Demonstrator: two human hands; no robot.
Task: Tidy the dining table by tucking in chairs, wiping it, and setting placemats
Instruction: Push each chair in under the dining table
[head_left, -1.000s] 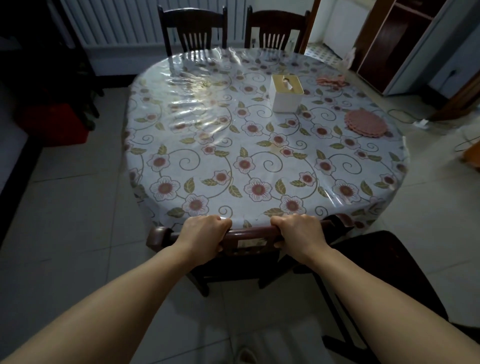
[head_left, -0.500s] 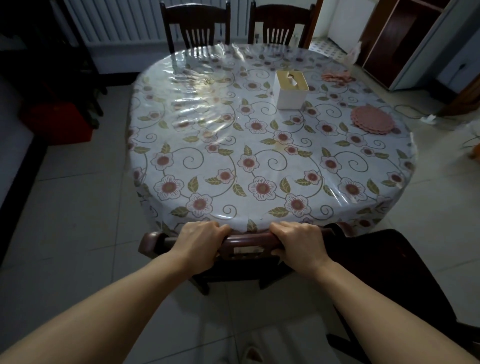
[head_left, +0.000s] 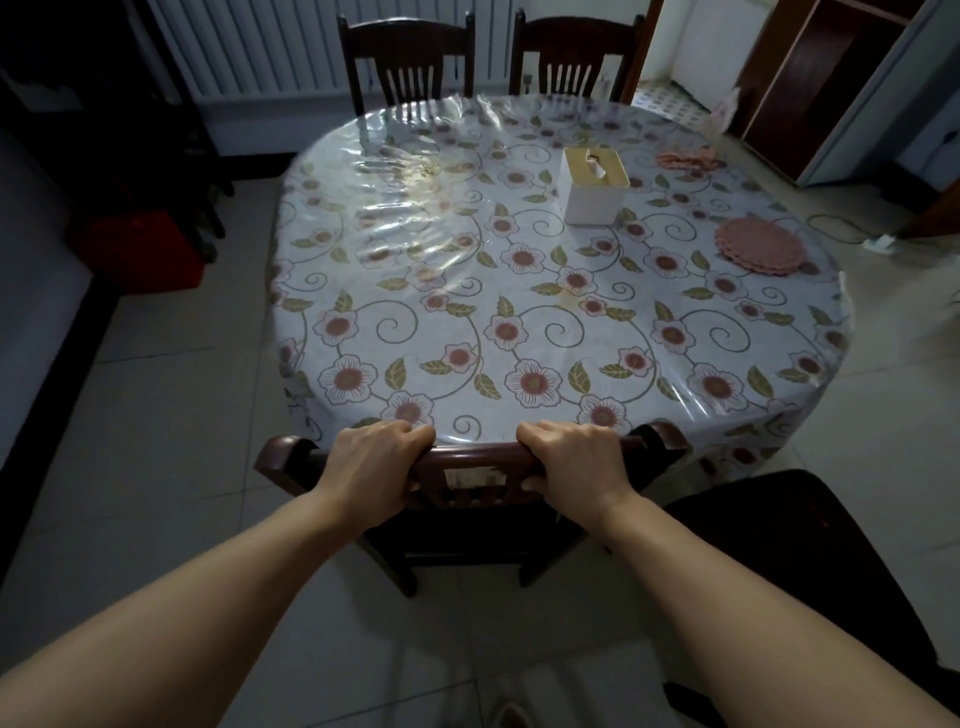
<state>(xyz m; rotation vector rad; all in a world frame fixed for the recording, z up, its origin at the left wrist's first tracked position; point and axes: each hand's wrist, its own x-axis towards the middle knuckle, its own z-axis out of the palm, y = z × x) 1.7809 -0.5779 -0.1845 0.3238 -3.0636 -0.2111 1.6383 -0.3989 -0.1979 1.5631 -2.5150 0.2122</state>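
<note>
Your left hand (head_left: 373, 462) and your right hand (head_left: 574, 464) are both wrapped tightly around the top rail of the dark wooden chair (head_left: 480, 460) right in front of you, fingers curled over the far side of the rail and thumbs on the near side. The chair's back sits right at the near edge of the round table (head_left: 545, 312), and its seat is out of sight beneath the hanging cloth. The table carries a flowered tablecloth under a clear plastic cover that glints near the far left. On it a white tissue box (head_left: 592, 189) with a pale wooden lid stands right of centre toward the far side. A stack of round pink placemats (head_left: 759, 249) lies near the right edge, and a crumpled pink cloth (head_left: 688, 158) lies farther back, beyond the box. Two more chairs (head_left: 410, 62) stand tucked in side by side at the far edge. Another dark chair seat (head_left: 810, 561) shows to your right, clear of the table, on the pale tiled floor (head_left: 145, 467).
</note>
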